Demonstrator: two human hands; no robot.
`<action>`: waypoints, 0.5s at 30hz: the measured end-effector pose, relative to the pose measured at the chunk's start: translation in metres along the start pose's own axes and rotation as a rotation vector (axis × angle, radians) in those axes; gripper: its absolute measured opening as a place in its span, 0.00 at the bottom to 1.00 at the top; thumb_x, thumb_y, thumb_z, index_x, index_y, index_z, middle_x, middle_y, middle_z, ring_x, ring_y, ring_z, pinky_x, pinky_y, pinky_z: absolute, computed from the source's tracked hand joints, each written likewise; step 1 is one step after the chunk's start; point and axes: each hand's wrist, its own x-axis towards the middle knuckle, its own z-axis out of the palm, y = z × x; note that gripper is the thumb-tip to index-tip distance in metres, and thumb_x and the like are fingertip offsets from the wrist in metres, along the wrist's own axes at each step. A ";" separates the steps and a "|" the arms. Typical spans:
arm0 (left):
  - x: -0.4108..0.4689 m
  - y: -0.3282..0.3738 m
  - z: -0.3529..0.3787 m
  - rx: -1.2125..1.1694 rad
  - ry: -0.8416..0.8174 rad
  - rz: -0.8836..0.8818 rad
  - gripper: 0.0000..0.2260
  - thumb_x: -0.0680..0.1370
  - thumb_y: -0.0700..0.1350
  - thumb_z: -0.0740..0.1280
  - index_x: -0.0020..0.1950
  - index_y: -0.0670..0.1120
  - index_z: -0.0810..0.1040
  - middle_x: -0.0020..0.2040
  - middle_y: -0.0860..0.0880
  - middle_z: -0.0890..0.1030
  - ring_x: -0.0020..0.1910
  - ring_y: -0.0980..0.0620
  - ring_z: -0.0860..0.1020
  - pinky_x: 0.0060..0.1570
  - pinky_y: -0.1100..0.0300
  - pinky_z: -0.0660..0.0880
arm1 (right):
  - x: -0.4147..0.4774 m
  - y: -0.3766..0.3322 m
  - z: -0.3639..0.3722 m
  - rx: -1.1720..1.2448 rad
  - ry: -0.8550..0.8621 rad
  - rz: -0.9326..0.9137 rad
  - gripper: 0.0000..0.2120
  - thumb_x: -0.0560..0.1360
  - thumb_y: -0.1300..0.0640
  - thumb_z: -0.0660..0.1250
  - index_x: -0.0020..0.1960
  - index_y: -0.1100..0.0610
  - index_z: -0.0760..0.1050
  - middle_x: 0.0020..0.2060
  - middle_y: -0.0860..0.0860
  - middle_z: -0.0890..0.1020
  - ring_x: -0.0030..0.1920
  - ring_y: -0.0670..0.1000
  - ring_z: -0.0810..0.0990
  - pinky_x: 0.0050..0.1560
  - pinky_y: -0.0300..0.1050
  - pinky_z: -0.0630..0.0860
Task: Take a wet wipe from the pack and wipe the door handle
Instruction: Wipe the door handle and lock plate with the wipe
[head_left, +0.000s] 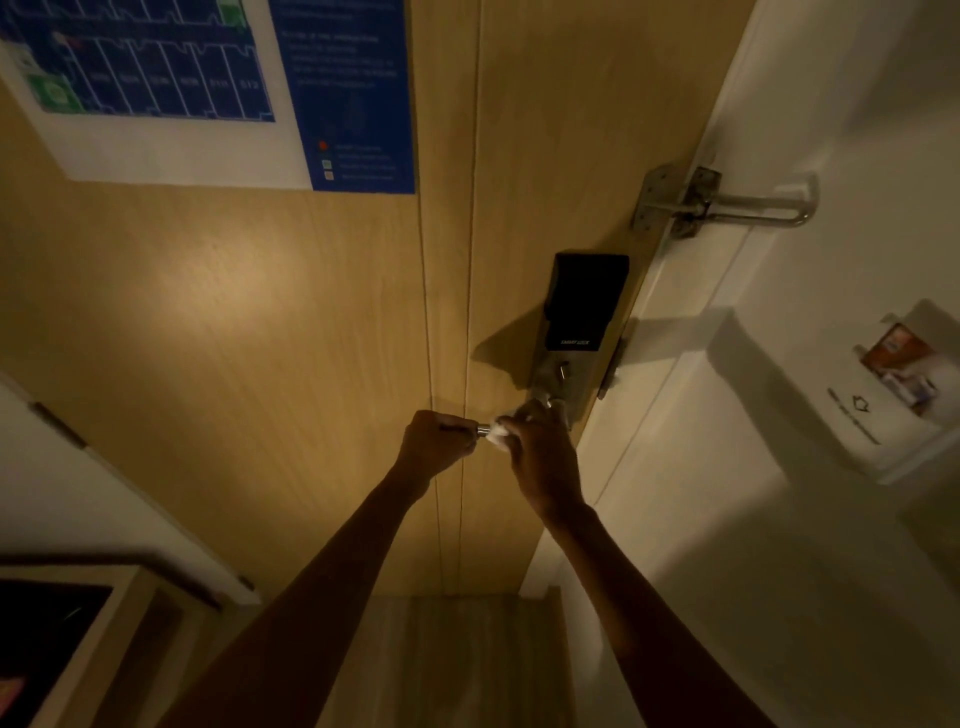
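Observation:
A metal lever door handle (483, 429) sticks out leftward from the black smart lock (582, 312) on the wooden door (260, 312). My left hand (436, 441) is closed around the free end of the handle. My right hand (540, 457) holds a crumpled white wet wipe (501, 428) pressed around the handle, close to the lock plate. Only a short silver piece of the handle shows between the two hands. The wipe pack is not in view.
A metal swing-bar latch (727, 200) bridges door and white frame above the lock. A blue evacuation plan (208, 78) hangs at upper left. A white wall holder (883, 400) with small packets is on the right. A wooden cabinet (78, 623) stands at lower left.

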 end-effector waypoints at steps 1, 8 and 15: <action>-0.001 0.002 0.000 0.006 0.006 -0.004 0.11 0.71 0.36 0.70 0.36 0.51 0.85 0.39 0.45 0.86 0.43 0.46 0.85 0.51 0.52 0.82 | 0.000 0.006 -0.005 -0.013 -0.012 -0.008 0.11 0.74 0.58 0.71 0.56 0.55 0.80 0.54 0.53 0.80 0.59 0.52 0.76 0.58 0.44 0.77; -0.004 0.001 0.006 0.000 0.042 -0.009 0.07 0.71 0.37 0.71 0.39 0.49 0.85 0.39 0.45 0.85 0.44 0.47 0.84 0.49 0.55 0.82 | -0.024 0.063 -0.036 -0.045 0.082 0.139 0.13 0.73 0.59 0.71 0.58 0.57 0.79 0.54 0.53 0.80 0.55 0.52 0.78 0.48 0.47 0.83; -0.005 -0.001 0.009 -0.006 0.050 0.004 0.07 0.72 0.36 0.70 0.40 0.48 0.84 0.40 0.43 0.85 0.45 0.45 0.84 0.51 0.52 0.81 | -0.032 0.042 -0.015 0.558 0.289 0.580 0.07 0.72 0.56 0.74 0.46 0.59 0.83 0.38 0.48 0.85 0.38 0.39 0.83 0.48 0.46 0.83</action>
